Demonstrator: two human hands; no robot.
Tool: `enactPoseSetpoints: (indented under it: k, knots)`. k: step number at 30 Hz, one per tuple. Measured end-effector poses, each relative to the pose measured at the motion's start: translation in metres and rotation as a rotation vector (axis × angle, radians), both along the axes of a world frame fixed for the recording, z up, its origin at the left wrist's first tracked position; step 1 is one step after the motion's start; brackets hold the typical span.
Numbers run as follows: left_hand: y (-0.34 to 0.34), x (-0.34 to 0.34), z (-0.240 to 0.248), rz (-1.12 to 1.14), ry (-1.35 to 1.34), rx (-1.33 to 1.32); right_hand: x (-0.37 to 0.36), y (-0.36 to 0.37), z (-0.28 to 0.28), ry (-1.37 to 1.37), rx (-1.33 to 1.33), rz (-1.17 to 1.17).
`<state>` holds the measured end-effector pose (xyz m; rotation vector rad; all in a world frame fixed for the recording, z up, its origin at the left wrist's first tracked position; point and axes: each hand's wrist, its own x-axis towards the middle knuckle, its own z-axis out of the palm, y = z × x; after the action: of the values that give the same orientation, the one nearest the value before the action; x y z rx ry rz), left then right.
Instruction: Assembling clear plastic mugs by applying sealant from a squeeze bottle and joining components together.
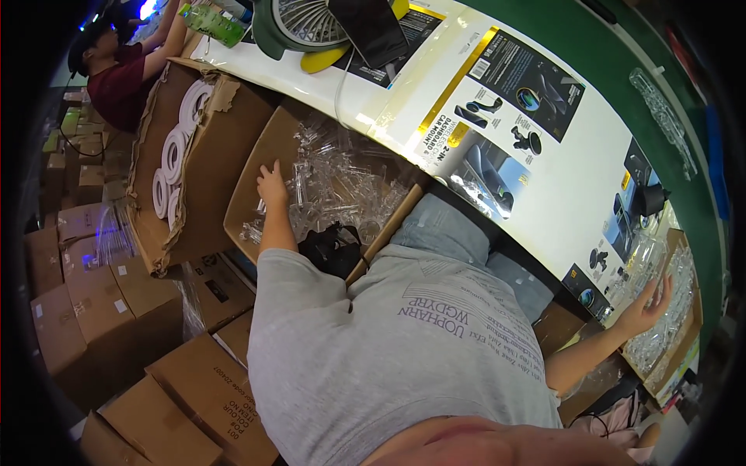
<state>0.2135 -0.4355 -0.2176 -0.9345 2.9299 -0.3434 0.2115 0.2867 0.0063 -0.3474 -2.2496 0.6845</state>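
Observation:
My left hand point(272, 185) reaches into an open cardboard box point(250, 167) on my left, its fingers spread and nothing seen in them. Clear plastic pieces point(342, 175) fill much of this box, jumbled together beside the hand. Black items point(332, 250) lie in its near corner, close to my left forearm. Out at the right, my right hand point(646, 309) is held with fingers apart over a second cardboard box point(694, 342). More clear plastic pieces point(660, 330) lie in that box, right by the fingers; whether they touch is hard to tell.
A table point(497, 93) covered with printed packaging sheets runs across in front. On it stand a fan point(307, 27), a phone point(369, 31), a green bottle point(211, 25) and a black part point(649, 200). White rings point(172, 155) fill another carton; stacked cartons point(93, 287) stand left. A person point(116, 74) works at far left.

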Motion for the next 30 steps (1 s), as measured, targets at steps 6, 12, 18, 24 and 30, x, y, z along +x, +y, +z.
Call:
enactPoseSetpoints:
  k: [6, 12, 18, 24, 30]
  knots:
    - [0.031, -0.029, -0.006, -0.08, -0.074, 0.063, -0.006, -0.016, 0.002, 0.112, -0.079, 0.105]
    - [0.049, -0.037, -0.012, 0.077, -0.134, 0.1, -0.004, -0.027, 0.005, 0.123, -0.11, 0.132]
    - [0.054, -0.034, -0.015, 0.064, -0.087, 0.196, 0.002, -0.026, 0.0, 0.081, -0.018, 0.033]
    - [-0.001, -0.003, -0.007, -0.032, 0.305, 0.28, -0.011, -0.043, 0.017, 0.107, -0.006, 0.117]
    - [0.01, -0.021, 0.129, -0.411, 0.725, 0.719, -0.022, -0.067, 0.021, 0.145, -0.185, 0.308]
